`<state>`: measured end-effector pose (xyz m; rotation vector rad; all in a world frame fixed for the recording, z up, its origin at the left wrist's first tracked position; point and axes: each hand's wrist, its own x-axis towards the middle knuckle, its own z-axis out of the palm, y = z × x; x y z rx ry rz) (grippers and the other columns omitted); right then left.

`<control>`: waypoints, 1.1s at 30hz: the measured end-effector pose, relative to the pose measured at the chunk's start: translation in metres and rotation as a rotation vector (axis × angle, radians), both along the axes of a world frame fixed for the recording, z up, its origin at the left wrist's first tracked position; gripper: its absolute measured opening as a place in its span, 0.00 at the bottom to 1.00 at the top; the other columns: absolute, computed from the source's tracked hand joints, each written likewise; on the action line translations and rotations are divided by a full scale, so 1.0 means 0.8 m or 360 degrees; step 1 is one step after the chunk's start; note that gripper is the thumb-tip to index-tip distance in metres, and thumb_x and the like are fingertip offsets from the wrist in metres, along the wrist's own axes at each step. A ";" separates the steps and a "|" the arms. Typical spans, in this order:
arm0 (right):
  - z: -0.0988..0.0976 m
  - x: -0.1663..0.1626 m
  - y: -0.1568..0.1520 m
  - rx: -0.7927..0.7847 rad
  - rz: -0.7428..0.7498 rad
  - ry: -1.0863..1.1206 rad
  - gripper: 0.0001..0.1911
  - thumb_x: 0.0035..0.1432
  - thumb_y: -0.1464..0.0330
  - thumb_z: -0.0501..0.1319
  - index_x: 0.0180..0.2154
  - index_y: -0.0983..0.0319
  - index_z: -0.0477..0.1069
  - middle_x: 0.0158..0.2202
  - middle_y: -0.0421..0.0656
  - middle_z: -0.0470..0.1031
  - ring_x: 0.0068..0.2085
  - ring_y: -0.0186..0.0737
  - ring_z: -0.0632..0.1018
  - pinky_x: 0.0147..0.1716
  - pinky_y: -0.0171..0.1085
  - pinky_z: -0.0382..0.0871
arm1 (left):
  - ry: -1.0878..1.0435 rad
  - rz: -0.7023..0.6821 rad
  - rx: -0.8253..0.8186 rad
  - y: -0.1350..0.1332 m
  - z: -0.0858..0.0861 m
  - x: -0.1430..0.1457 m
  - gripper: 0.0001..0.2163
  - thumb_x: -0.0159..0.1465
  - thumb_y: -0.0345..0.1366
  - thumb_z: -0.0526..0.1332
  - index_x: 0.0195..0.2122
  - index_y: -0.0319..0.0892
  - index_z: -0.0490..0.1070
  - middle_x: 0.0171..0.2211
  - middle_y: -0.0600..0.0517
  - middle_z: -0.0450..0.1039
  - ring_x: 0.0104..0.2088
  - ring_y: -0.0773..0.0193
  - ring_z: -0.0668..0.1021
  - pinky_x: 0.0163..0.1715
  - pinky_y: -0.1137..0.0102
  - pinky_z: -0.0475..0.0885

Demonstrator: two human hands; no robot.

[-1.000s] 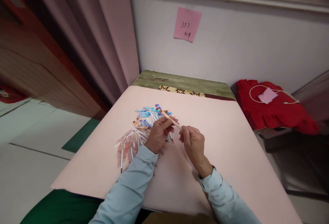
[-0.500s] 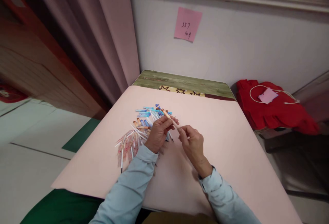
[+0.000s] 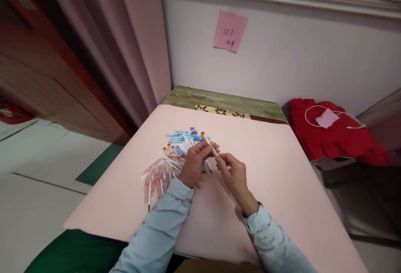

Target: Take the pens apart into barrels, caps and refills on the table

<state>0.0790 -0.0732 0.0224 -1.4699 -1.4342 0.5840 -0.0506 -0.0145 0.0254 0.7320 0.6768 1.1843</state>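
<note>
Left grip (image 3: 198, 162) and right grip (image 3: 233, 175) pinch, forearms (image 3: 156, 229) angled inward.

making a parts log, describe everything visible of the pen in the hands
The pen is slim and looks plastic: brown end, orange-tan barrel, paler pinkish length below. It slants over the pale pink table cover, brown end pointing forward and leftward. The left hand grips its middle; the right hand pinches its near end.
</note>
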 end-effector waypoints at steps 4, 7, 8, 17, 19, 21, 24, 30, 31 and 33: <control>-0.005 -0.001 0.000 0.0138 -0.0153 -0.0155 0.14 0.64 0.58 0.59 0.36 0.60 0.76 0.27 0.39 0.78 0.27 0.34 0.75 0.28 0.32 0.66 | 0.0007 0.0003 -0.0027 0.000 -0.001 0.002 0.15 0.54 0.40 0.71 0.39 0.36 0.80 0.40 0.43 0.80 0.38 0.61 0.80 0.41 0.67 0.74; -0.008 -0.002 0.001 0.0300 -0.0281 -0.0415 0.13 0.64 0.59 0.60 0.34 0.60 0.76 0.26 0.39 0.77 0.27 0.35 0.75 0.30 0.33 0.65 | 0.0007 0.0018 -0.0066 0.001 -0.003 0.003 0.14 0.55 0.42 0.71 0.36 0.36 0.79 0.35 0.46 0.80 0.34 0.63 0.80 0.37 0.68 0.75; -0.008 -0.002 0.001 0.0354 -0.0311 -0.0502 0.13 0.64 0.59 0.60 0.34 0.60 0.76 0.26 0.39 0.77 0.27 0.35 0.74 0.31 0.33 0.64 | 0.0011 0.0024 -0.0073 0.001 -0.004 0.003 0.13 0.55 0.42 0.71 0.34 0.37 0.79 0.33 0.47 0.79 0.33 0.64 0.79 0.36 0.69 0.75; -0.013 0.000 0.002 0.0432 -0.0318 -0.0722 0.15 0.66 0.57 0.59 0.39 0.59 0.79 0.30 0.42 0.81 0.30 0.38 0.76 0.34 0.35 0.63 | 0.0165 -0.0019 0.0012 0.002 -0.011 0.002 0.12 0.56 0.42 0.70 0.34 0.38 0.81 0.33 0.48 0.79 0.34 0.64 0.79 0.40 0.69 0.74; -0.014 0.000 0.001 0.0355 -0.0307 -0.0702 0.15 0.66 0.57 0.58 0.38 0.59 0.80 0.31 0.43 0.81 0.30 0.38 0.76 0.34 0.35 0.63 | 0.0216 -0.0026 0.0066 0.002 -0.012 0.001 0.12 0.57 0.43 0.69 0.34 0.38 0.80 0.33 0.48 0.80 0.34 0.63 0.79 0.42 0.68 0.73; -0.013 -0.001 0.000 0.0257 -0.0276 -0.0623 0.16 0.66 0.56 0.58 0.39 0.58 0.80 0.32 0.43 0.81 0.29 0.37 0.76 0.32 0.35 0.62 | 0.0285 -0.0013 0.0126 0.002 -0.013 0.001 0.11 0.59 0.43 0.67 0.34 0.38 0.80 0.34 0.48 0.80 0.35 0.63 0.79 0.44 0.68 0.72; -0.007 -0.003 -0.001 0.0044 -0.0151 -0.0322 0.18 0.65 0.55 0.57 0.39 0.58 0.80 0.26 0.40 0.78 0.25 0.35 0.74 0.28 0.33 0.61 | 0.0377 0.0006 0.0196 0.001 -0.013 0.001 0.12 0.61 0.43 0.65 0.34 0.39 0.80 0.34 0.48 0.80 0.37 0.62 0.78 0.46 0.68 0.70; 0.005 -0.005 0.001 -0.0369 0.0202 0.0717 0.23 0.60 0.50 0.59 0.30 0.62 0.78 0.16 0.36 0.65 0.19 0.32 0.66 0.23 0.33 0.60 | 0.0348 -0.0040 0.0212 0.000 -0.016 -0.001 0.12 0.62 0.43 0.64 0.35 0.40 0.79 0.38 0.46 0.81 0.41 0.60 0.78 0.49 0.66 0.68; 0.006 -0.006 0.002 -0.0436 0.0252 0.0879 0.23 0.59 0.49 0.60 0.30 0.63 0.77 0.15 0.36 0.64 0.19 0.31 0.65 0.22 0.33 0.59 | 0.0329 -0.0047 0.0212 0.000 -0.016 -0.001 0.12 0.62 0.43 0.64 0.35 0.40 0.79 0.39 0.46 0.81 0.42 0.59 0.78 0.50 0.65 0.68; 0.008 -0.006 0.003 -0.0577 0.0342 0.1166 0.24 0.55 0.48 0.63 0.29 0.64 0.77 0.15 0.35 0.63 0.19 0.31 0.63 0.22 0.33 0.57 | 0.0294 -0.0071 0.0206 0.000 -0.015 -0.001 0.12 0.62 0.44 0.64 0.34 0.40 0.79 0.38 0.45 0.81 0.41 0.58 0.78 0.49 0.64 0.68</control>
